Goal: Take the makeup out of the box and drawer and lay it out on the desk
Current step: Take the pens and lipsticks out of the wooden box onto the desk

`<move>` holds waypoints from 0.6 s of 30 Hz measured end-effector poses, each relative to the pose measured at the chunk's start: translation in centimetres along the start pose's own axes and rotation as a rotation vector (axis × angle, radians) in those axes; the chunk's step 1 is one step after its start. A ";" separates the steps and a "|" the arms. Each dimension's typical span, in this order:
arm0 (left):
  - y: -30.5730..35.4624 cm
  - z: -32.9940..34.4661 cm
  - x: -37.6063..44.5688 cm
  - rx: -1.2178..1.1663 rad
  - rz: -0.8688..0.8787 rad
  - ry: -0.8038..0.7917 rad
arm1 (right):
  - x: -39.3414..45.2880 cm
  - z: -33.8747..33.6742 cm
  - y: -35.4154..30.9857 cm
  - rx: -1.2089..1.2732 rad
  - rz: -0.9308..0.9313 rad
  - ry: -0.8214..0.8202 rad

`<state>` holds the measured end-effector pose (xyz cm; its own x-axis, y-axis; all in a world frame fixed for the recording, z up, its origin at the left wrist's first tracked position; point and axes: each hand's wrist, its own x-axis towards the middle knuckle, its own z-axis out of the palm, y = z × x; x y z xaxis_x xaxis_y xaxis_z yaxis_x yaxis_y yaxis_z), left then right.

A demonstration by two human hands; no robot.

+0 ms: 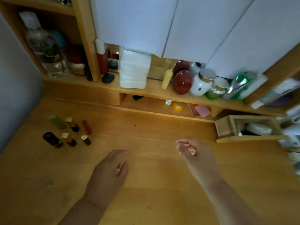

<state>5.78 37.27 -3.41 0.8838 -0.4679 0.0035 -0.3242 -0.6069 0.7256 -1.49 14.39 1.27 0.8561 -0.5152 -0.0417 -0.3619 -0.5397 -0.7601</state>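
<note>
Head view: six lipsticks [69, 132] stand in a cluster on the surface [146, 184], far left. Left hand [112, 166] and right hand [191, 150] hover loosely curled, holding nothing. More makeup sits in the drawer [246, 129]. A careless sweep could topple the lipsticks.

desk [154, 184]: smooth wood, warm satin finish with faint grain
drawer [225, 129]: same pale wood, matt, at the desk's right edge
6 small bottles [69, 133]: dark glossy bodies, some with shiny gold caps, on the desk's left
red jar [183, 82]: glossy, on the shelf behind the desk
white jar [201, 84]: glossy, gold band
green pouch [241, 86]: shiny foil
</note>
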 end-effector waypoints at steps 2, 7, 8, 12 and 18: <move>2.5 2.2 0.3 0.007 0.035 -0.042 | -0.4 -3.7 2.1 -0.012 0.019 0.049; 9.4 7.9 1.2 -0.006 0.148 -0.096 | -0.4 -12.1 8.2 -0.085 0.029 0.185; 11.0 9.1 1.5 -0.006 0.159 -0.095 | -0.2 -13.7 9.6 -0.136 0.015 0.204; 17.7 14.4 3.5 -0.021 0.196 -0.044 | 2.1 -19.0 14.7 -0.420 -0.094 0.220; 24.7 21.5 7.6 0.070 0.088 0.008 | 5.0 -22.6 20.2 -0.647 -0.259 0.006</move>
<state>-2.75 4.85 -0.26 0.8534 -0.5165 0.0706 -0.4232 -0.6073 0.6724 -12.84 -14.12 0.35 0.9431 -0.3192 0.0933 -0.2954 -0.9330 -0.2057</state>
